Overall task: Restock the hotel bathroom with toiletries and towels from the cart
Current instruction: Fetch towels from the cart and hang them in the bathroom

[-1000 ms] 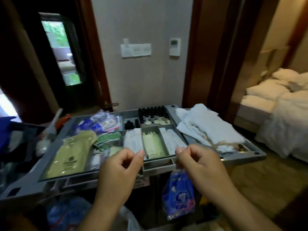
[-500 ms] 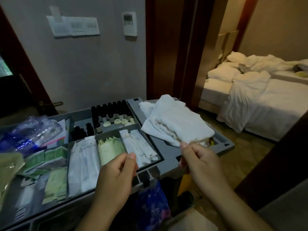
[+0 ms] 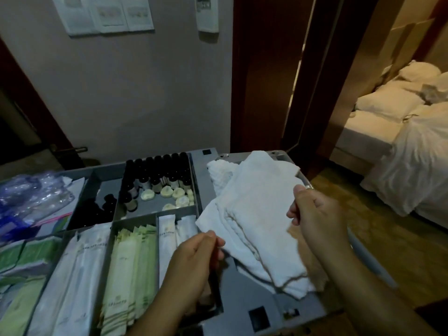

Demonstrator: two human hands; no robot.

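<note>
**Both hands at the towel stack on the cart**

Nearest, the left hand [image 3: 194,260] is curled, thumb against forefinger. Its fingertips [image 3: 215,238] meet the near-left edge of the folded white terry towels [image 3: 257,214]; whether they actually nip the cloth cannot be told. The right hand [image 3: 317,217] grasps the stack's right edge, thumb on top and fingers curled at the edge. The towels are nubbly and soft-cornered, several layers with hems showing as darker lines. They lie on the right end of the grey moulded plastic cart tray [image 3: 254,309]. Left of them, straight-walled compartments hold long white paper sachets [image 3: 82,275], flat and slightly crinkled, and beside those pale green sachets [image 3: 131,270] overlapped in a tight row. Behind sit small dark cylindrical bottles [image 3: 164,170] packed upright, with round cream soap pucks [image 3: 175,194] loose on the compartment floor in front. At far left lie crumpled clear plastic bags [image 3: 31,197]. Beyond the cart rises a smooth pale wall with a white rectangular switch plate [image 3: 104,15], then a dark polished wooden door frame [image 3: 266,81], and through it a bed with rumpled white linen [image 3: 412,151]
</note>
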